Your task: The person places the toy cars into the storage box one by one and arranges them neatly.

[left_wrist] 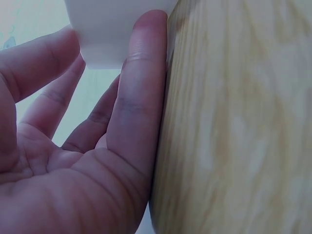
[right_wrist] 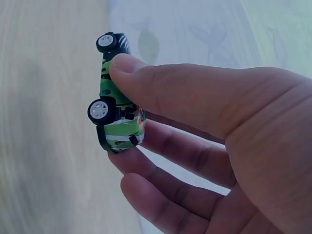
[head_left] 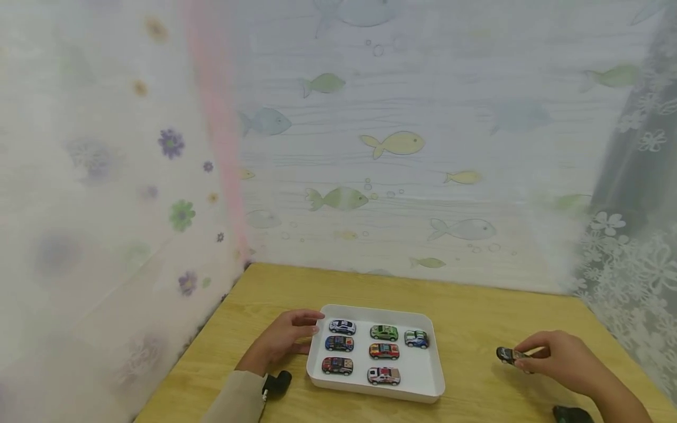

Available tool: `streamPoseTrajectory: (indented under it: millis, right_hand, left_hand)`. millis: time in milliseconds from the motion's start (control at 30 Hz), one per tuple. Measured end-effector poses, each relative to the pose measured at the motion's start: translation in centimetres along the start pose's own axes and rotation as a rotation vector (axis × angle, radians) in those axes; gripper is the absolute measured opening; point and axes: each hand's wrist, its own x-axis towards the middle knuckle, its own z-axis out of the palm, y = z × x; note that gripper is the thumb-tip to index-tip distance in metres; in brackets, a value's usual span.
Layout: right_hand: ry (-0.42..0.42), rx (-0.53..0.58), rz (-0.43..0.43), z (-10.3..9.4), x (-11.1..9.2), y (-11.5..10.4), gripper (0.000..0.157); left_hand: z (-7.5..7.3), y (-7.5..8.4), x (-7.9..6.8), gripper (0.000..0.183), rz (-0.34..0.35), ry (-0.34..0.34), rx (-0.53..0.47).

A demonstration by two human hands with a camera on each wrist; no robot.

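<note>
A white tray (head_left: 412, 390) holds several toy cars in loose columns, among them a red one (head_left: 337, 365), a green one (head_left: 384, 332) and a white one (head_left: 384, 375). At its left side is my left hand (head_left: 282, 338), fingers extended, fingertips right at the tray's rim. The left wrist view shows that hand (left_wrist: 97, 131) low along the tabletop, with fingertips against the white tray wall (left_wrist: 107, 34). To the right of the tray, my right hand (head_left: 566, 361) pinches a small toy car (head_left: 508, 355) above the table. In the right wrist view, this toy car (right_wrist: 114, 92) is green and black with white-rimmed wheels, gripped between thumb and fingers.
The wooden table (head_left: 471, 311) runs back to a fish-print curtain (head_left: 402, 176). A flower-print curtain (head_left: 132, 235) hangs along the left side, and a lacy floral one (head_left: 634, 258) on the right. Black wrist devices (head_left: 277, 385) sit at both wrists.
</note>
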Motion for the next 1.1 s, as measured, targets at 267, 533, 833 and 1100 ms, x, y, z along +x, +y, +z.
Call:
streamPoseTrajectory:
  millis: [267, 533, 833, 1100]
  right_hand:
    - [0.026, 0.032, -0.062, 1.0, 1.4, -2.0, 0.037]
    - [0.042, 0.036, -0.160, 2.4, 3.0, -3.8, 0.034]
    - [0.094, 0.007, -0.224, 3.4, 4.8, -6.2, 0.028]
    - [0.107, 0.004, -0.234, 5.2, 6.1, -7.3, 0.024]
  left_hand:
    - [0.0, -0.3, 0.3, 0.035, -0.004, -0.012, 0.017]
    - [0.0, -0.5, 0.4, 0.030, -0.002, -0.018, 0.027]
    - [-0.4, 0.0, 0.5, 0.030, -0.003, -0.016, 0.026]
    - [-0.3, -0.2, 0.5, 0.031, 0.007, -0.025, 0.031]
